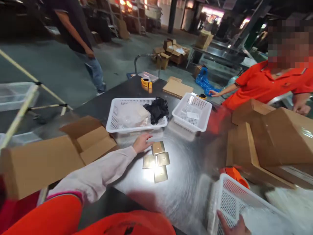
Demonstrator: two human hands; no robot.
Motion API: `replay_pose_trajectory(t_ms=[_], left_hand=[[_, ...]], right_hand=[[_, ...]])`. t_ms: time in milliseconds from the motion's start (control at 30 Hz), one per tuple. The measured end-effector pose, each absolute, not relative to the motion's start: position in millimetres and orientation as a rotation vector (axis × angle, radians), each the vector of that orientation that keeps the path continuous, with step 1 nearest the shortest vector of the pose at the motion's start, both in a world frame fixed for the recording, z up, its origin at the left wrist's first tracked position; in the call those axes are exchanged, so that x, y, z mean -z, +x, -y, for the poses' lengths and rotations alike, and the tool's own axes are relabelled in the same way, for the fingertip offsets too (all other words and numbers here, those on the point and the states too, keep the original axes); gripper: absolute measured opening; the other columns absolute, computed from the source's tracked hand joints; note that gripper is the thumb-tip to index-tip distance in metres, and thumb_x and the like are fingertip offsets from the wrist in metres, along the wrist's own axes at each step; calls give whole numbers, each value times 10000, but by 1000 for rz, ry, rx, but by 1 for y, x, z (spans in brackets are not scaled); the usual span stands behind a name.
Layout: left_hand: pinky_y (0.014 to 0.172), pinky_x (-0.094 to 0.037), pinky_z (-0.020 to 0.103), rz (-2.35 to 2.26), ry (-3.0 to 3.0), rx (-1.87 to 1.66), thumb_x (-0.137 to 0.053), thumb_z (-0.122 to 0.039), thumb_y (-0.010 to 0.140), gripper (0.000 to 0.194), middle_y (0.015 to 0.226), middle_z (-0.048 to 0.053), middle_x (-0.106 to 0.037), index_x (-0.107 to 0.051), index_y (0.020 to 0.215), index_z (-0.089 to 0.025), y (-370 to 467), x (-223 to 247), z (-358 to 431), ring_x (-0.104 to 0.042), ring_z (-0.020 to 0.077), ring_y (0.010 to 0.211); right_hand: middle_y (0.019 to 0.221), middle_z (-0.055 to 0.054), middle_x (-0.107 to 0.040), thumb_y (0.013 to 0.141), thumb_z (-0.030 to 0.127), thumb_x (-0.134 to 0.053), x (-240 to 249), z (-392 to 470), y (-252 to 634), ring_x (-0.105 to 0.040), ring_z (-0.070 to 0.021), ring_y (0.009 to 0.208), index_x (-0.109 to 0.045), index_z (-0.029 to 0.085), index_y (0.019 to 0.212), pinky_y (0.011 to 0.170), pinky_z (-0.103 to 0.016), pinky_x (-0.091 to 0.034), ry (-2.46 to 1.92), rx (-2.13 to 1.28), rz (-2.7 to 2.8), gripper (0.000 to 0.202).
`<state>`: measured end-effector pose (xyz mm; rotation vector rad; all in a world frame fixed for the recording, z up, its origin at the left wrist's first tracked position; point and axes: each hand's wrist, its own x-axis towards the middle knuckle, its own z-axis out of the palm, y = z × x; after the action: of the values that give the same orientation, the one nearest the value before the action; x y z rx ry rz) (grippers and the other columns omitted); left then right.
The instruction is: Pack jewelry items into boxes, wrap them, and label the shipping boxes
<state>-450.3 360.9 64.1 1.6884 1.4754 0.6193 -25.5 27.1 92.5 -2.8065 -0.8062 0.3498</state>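
Several flat gold square packets [163,159] lie close together on the shiny metal table. My left hand [143,143] reaches in from the left, its fingers apart. Its fingertips are at the left edge of the farthest gold packet [158,148]; whether they touch it I cannot tell. At the lower right, my right hand [233,226] is over a white perforated basket [226,186], thumb and fingers spread, with no object visible between them. Clear plastic bags [264,220] lie in that basket beside the hand. The lower part of my right hand is cut off by the frame.
Beyond the packets stand a white basket [112,116] with plastic bags and black material, and another white basket [204,114]. Open cardboard boxes flank the table left [46,163] and right [264,140]. A tape dispenser [147,83] sits behind. A co-worker in orange [264,85] is at right.
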Motion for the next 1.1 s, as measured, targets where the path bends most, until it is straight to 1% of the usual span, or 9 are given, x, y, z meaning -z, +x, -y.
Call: replay_pose_trajectory(t_ms=[133, 233, 367, 533, 667, 800, 933, 1033, 1100], left_hand=[[917, -457, 416, -1381, 1865, -253, -881, -217, 371, 768, 1089, 163, -679, -626, 1089, -123, -401, -34, -344, -603, 391, 1092], [785, -484, 428, -1405, 1938, -83, -871, -228, 384, 625, 859, 133, -688, -622, 946, -116, -388, -27, -347, -659, 396, 896], [854, -458, 488, -1558, 2050, -132, -856, -266, 472, 601, 913, 174, -657, -583, 984, -112, -390, -32, -336, -602, 456, 1029], [864, -491, 447, -1828, 1828, -731, -877, -402, 499, 720, 1032, 115, -643, -553, 1117, -229, -382, -51, -282, -589, 390, 1055], [787, -513, 338, -1635, 1149, -1143, -862, -311, 468, 695, 1018, 34, -641, -573, 1095, -228, -345, -78, -206, -609, 245, 937], [693, -528, 262, -1213, 729, -1095, -855, -255, 500, 664, 964, -2, -670, -584, 1106, -220, -308, -109, -124, -631, 173, 832], [756, -576, 332, -1066, 639, -971, -868, -243, 502, 822, 1186, 42, -668, -541, 1254, -298, -296, -128, -68, -670, 249, 966], [784, -577, 342, -1023, 604, -942, -843, -224, 495, 676, 1081, 77, -705, -619, 1133, -219, -289, -130, -48, -683, 272, 954], [774, -575, 348, -960, 580, -908, -816, -227, 532, 533, 971, 91, -719, -645, 1034, -169, -276, -128, -41, -692, 271, 903]], right_hand=[[914, -158, -724, 707, 514, -505, -78, -20, -58, -698, -318, 852, -682, 215, 897, 794, -439, -529, -2504, -637, 1032, 396], [891, -137, -716, 779, 356, -461, -68, -28, -84, -680, -261, 812, -679, 188, 937, 782, -368, -514, -2471, -586, 1190, 318], [879, -110, -690, 834, 267, -489, -58, -31, -114, -647, -228, 817, -663, 160, 988, 768, -318, -486, -2430, -607, 1459, 255], [1091, -96, -685, 877, 320, -559, -47, -20, -105, -642, -218, 967, -609, 179, 1191, 841, -304, -487, -2107, -801, 1854, 348], [1134, -128, -683, 874, 240, -563, -47, -15, -23, -622, -258, 1067, -634, 171, 1197, 904, -360, -470, -2291, -794, 1972, 338], [1139, -203, -671, 773, 104, -595, -53, -23, 66, -578, -340, 1126, -708, 145, 1001, 919, -468, -431, -2549, -533, 1842, 258], [952, -100, -730, 859, 230, -531, -65, -42, 113, -635, -247, 990, -718, 177, 883, 894, -352, -458, -2307, -601, 1845, 196], [942, -98, -728, 922, 301, -367, -74, -63, 124, -654, -223, 894, -703, 138, 984, 792, -318, -500, -2152, -598, 1745, 378], [878, -106, -728, 908, 322, -356, -75, -75, 119, -659, -234, 844, -710, 132, 935, 742, -324, -507, -2094, -593, 1711, 403]])
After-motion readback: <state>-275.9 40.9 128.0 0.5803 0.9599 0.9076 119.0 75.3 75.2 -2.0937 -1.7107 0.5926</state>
